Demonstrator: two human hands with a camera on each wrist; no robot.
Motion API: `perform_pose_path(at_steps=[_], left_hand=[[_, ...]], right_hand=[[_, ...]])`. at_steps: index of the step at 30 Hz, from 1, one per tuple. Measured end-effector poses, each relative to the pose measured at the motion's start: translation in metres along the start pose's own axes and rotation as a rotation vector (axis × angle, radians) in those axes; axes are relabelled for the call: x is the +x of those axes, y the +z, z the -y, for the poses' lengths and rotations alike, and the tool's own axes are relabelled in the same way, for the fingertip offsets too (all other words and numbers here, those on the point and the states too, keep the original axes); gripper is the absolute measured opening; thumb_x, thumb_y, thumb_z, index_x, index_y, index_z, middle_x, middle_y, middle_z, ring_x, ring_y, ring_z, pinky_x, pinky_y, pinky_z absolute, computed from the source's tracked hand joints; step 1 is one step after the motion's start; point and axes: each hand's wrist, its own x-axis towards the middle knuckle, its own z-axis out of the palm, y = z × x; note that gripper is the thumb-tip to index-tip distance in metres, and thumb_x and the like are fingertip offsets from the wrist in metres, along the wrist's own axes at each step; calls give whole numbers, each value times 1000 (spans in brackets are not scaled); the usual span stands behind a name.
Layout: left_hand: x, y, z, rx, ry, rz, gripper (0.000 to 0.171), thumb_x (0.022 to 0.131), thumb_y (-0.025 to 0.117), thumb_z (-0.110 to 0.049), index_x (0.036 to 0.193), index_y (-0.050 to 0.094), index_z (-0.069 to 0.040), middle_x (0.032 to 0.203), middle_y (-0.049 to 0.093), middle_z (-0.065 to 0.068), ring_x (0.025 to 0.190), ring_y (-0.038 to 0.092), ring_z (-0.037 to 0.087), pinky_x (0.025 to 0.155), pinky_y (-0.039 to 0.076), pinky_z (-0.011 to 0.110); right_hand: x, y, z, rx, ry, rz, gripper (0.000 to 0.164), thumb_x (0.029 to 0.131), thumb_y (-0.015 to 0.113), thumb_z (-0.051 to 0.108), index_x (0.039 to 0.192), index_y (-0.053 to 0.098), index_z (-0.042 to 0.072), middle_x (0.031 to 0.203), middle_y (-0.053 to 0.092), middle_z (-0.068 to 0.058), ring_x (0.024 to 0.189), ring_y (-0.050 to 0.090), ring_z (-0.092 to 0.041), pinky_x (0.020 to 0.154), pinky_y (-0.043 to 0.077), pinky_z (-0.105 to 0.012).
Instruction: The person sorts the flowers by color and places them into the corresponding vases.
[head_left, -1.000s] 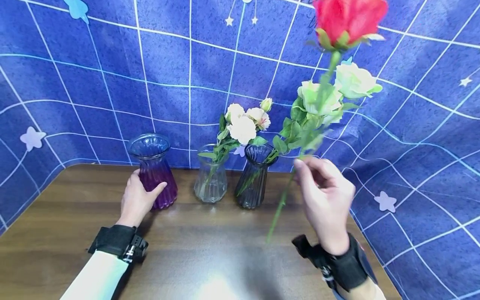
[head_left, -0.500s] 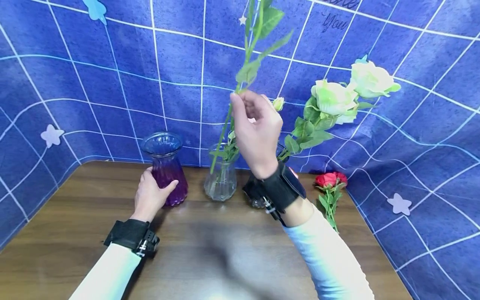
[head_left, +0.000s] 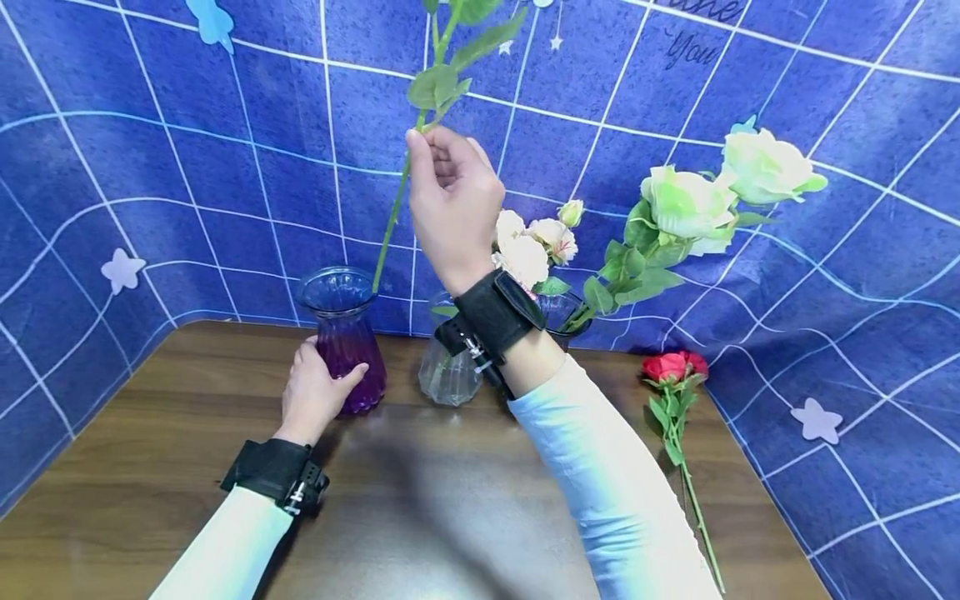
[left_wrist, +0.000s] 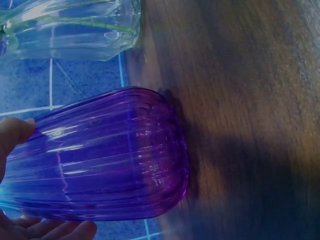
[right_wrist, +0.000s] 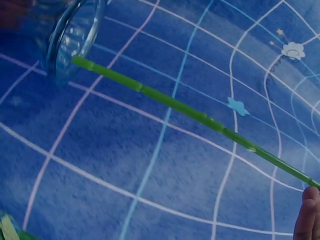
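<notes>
My left hand [head_left: 317,390] grips the side of a blue-to-purple ribbed glass vase [head_left: 352,350], which stands on the table. In the left wrist view the thumb is on one side of the vase [left_wrist: 105,160] and the fingers on the other. Raised above the vases, my right hand [head_left: 456,196] pinches the green stem of a rose [head_left: 393,218] between thumb and fingertips. Leaves show above the hand; the bloom is outside the frame. The stem's lower end is right at the purple vase's rim, and the right wrist view shows the stem [right_wrist: 170,101] slanting to that rim.
A clear glass vase [head_left: 448,379] with white flowers [head_left: 525,258] stands right of the purple one. Beside it, a dark vase [head_left: 557,310] partly hidden by my right arm holds pale green roses [head_left: 690,200]. Red roses [head_left: 667,367] lie at the table's right. A blue curtain [head_left: 247,167] hangs behind.
My right hand has carried the rose leftward from beside the dark vase, past the clear vase, to over the purple vase, and raised it. My left hand keeps its grip on the purple vase.
</notes>
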Motion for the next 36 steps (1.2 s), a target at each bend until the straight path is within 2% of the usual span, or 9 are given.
perform_pose_path(at_steps=[6,10,14,24,29,36], left_hand=[[0,0,1,-2,-2,16,88,81,68,-42,139,24,7,134,38,32,122,41,47,96,38,60],[-1,0,3,-6,-5,10,87,81,69,-42,139,25,7,134,38,32,122,41,47,95,38,60],[-1,1,5,-7,-3,4,87,80,69,-41,138,26,7,134,38,32,122,41,47,94,39,60],[-1,2,3,-5,16,-44,85,79,70,-41,136,29,7,130,41,31,119,44,46,92,40,60],[-1,3,2,-13,11,-38,86,78,70,-42,136,29,6,132,41,30,122,43,45,93,40,59],[-2,4,2,-15,15,-37,86,79,70,-40,137,27,7,133,40,30,123,41,45,94,40,58]], right_hand=[[-3,14,-6,-24,49,36,17,90,61,13,89,68,-2,82,67,-12,71,63,-16,64,48,-11],[-8,21,-11,-57,45,54,17,90,61,14,87,69,-1,81,67,-11,71,64,-16,65,47,-11],[-13,24,-17,-101,34,78,18,91,60,15,86,69,0,79,67,-10,72,63,-15,65,45,-11],[-27,34,-32,-165,104,156,21,90,61,19,82,70,2,76,69,-9,68,63,-16,65,45,-18],[-38,38,-40,-197,131,183,21,90,61,19,79,70,3,73,69,-8,66,63,-16,64,46,-22],[-52,41,-51,-219,160,260,21,91,59,18,81,71,4,74,70,-7,66,63,-15,62,45,-19]])
